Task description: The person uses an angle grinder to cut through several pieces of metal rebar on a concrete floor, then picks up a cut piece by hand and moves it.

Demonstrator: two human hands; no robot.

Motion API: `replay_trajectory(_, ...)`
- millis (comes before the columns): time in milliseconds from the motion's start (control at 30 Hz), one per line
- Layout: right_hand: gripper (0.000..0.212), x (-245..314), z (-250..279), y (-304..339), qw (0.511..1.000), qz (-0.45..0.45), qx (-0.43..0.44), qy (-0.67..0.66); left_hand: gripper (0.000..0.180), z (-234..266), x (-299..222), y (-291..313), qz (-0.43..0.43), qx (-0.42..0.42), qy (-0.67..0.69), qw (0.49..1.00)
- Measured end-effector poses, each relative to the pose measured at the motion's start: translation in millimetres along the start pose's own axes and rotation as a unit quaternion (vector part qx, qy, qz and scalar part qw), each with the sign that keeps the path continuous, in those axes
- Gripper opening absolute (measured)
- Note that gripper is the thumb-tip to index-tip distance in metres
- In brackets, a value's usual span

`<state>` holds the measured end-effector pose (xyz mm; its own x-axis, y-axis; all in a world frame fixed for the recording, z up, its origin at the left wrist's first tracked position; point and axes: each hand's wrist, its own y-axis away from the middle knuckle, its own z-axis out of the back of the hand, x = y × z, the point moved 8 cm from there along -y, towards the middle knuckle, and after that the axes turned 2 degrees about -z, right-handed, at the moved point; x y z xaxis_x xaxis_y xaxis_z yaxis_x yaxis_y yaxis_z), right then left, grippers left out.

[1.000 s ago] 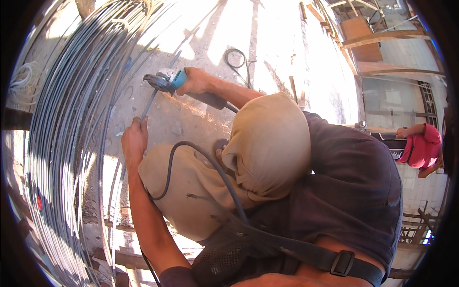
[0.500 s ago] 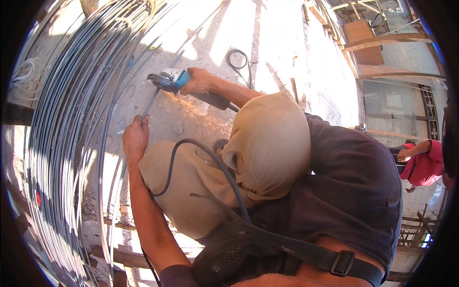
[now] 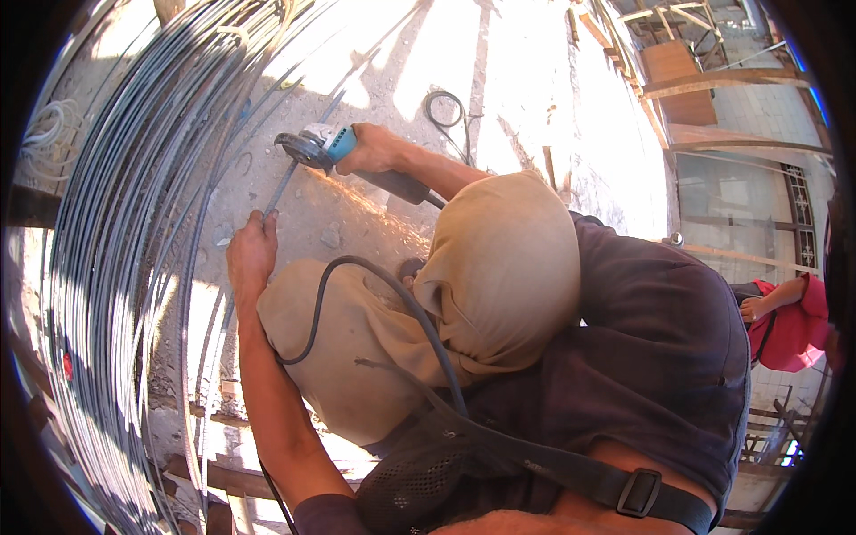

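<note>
My right hand (image 3: 371, 148) is wrapped round the teal and black body of an angle grinder (image 3: 340, 143). The grinder's dark disc guard lies over a steel rebar (image 3: 283, 186), and orange sparks fly from there toward my boot. My left hand (image 3: 253, 248) grips the same rebar closer to me, beside my bent knee. The exact cutting point is hidden by the guard. A black cord (image 3: 412, 308) loops over my tan trousers.
A large bundle of long rebars (image 3: 107, 267) curves along the left. Coiled black cable (image 3: 446, 109) lies on the sunlit concrete ahead. White coiled strands (image 3: 52, 134) are at the far left. At the right, a person in red (image 3: 794, 330) is near wooden beams (image 3: 722, 82).
My hands and the grinder stay in nearly the same place, with sparks still flying. The person in red at the right has shifted slightly.
</note>
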<state>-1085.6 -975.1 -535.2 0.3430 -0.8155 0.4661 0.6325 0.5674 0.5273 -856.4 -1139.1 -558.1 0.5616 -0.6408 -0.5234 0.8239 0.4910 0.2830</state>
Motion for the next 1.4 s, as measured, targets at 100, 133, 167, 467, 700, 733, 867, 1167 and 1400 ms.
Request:
replay_trajectory(100, 0.082, 6.4, 1.7, 2.4, 1.0, 0.0, -0.002, 0.003, 0.045, 1.5, 1.2, 1.4, 0.01, 0.006, 0.004, 1.0)
replay_trajectory(133, 0.082, 6.6, 2.1, 2.3, 1.0, 0.0, -0.001, 0.0, 0.045, 1.1, 1.2, 1.1, 0.011, 0.008, 0.001, 1.0)
replay_trajectory(167, 0.082, 7.2, 2.2, 2.1, 1.0, 0.0, 0.0, -0.002, 0.045, 0.6, 1.7, 0.8, 0.012, 0.01, -0.001, 1.0)
replay_trajectory(467, 0.079, 8.6, 2.1, -3.9, 1.0, 0.026, -0.015, -0.004, 0.045, 3.4, -3.1, 2.4, 0.013, 0.009, -0.004, 1.0)
replay_trajectory(700, 0.078, 3.7, 1.3, 5.1, 1.0, -0.011, 0.022, 0.006, 0.047, 6.8, -1.8, 3.7, 0.022, 0.008, 0.006, 1.0)
replay_trajectory(733, 0.078, 2.1, 1.9, 7.2, 1.0, -0.012, 0.026, 0.003, 0.047, 6.9, -1.7, 3.5, 0.023, 0.009, 0.007, 1.0)
replay_trajectory(867, 0.076, -2.2, 1.1, 10.5, 1.0, -0.011, 0.015, 0.02, 0.046, 4.9, 0.4, 1.6, 0.023, 0.009, 0.004, 1.0)
replay_trajectory(1167, 0.078, 16.5, 3.3, 9.6, 1.0, -0.015, 0.013, -0.004, 0.045, 5.5, -0.5, 3.7, 0.019, 0.001, 0.008, 1.0)
replay_trajectory(1400, 0.08, 9.1, 2.9, -0.6, 1.0, -0.002, -0.002, 0.002, 0.045, 5.2, -3.1, 2.7, 0.018, 0.006, 0.014, 1.0)
